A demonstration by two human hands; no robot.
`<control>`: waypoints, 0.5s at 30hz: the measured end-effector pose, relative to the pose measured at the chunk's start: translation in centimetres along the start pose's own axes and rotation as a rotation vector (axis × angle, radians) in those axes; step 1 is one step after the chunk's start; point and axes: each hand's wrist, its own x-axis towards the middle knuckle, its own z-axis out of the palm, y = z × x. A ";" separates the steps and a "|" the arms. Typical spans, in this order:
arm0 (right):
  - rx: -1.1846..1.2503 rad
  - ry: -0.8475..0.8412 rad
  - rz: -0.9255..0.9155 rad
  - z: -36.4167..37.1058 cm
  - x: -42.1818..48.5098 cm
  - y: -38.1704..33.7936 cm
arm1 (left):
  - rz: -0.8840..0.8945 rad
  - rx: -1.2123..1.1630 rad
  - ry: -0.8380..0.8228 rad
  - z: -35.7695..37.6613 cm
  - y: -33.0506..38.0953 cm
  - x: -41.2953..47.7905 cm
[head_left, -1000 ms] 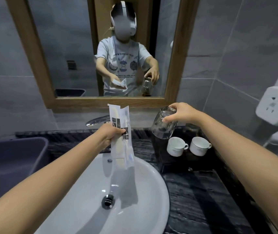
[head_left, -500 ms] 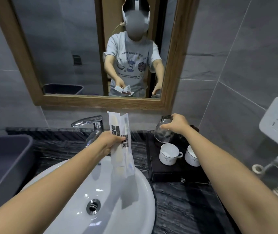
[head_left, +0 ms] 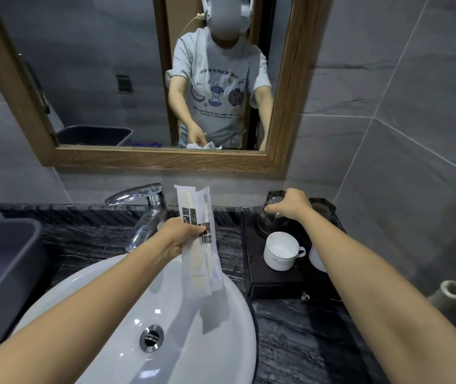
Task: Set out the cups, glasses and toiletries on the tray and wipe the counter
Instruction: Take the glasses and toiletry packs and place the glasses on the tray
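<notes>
Lowered since the earlier frames, the clear glass [head_left: 272, 217] is now sitting inverted at the back left of the dark tray [head_left: 276, 284], where a second ago it was hanging tilted above the cups. Right hand [head_left: 290, 205] is resting over its upturned base, fingers [head_left: 272, 209] curling down around it. Left hand [head_left: 178, 236] is holding the toiletry packets [head_left: 203, 245] upright over the white basin [head_left: 110, 314], fingers clamped on their middle; at least two clear sleeves are overlapping, though their exact count is hard to make out.

Counts: two white cups, one cup [head_left: 281, 254] showing fully and standing on the tray, the second cup [head_left: 317, 259] mostly hidden behind the right forearm. A second dark glass [head_left: 322, 207] is showing partly behind the right wrist. One chrome tap [head_left: 143, 206] is standing behind the basin. One grey bin [head_left: 2, 261] is being cut off at the left edge of the black worktop [head_left: 304, 342].
</notes>
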 end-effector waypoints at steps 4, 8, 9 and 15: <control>0.010 -0.010 0.013 0.5 0.5 0.2 | -0.011 -0.004 0.006 0.0 -0.5 0.6; 0.007 -0.042 0.010 1.4 1.4 0.4 | -0.018 -0.016 0.010 -0.1 -0.8 0.9; 0.005 -0.036 0.009 1.7 1.6 0.5 | -0.023 -0.014 0.009 -0.1 -0.9 0.9; -0.011 -0.021 0.017 2.1 1.6 0.2 | -0.044 -0.012 -0.006 -0.4 -1.3 0.8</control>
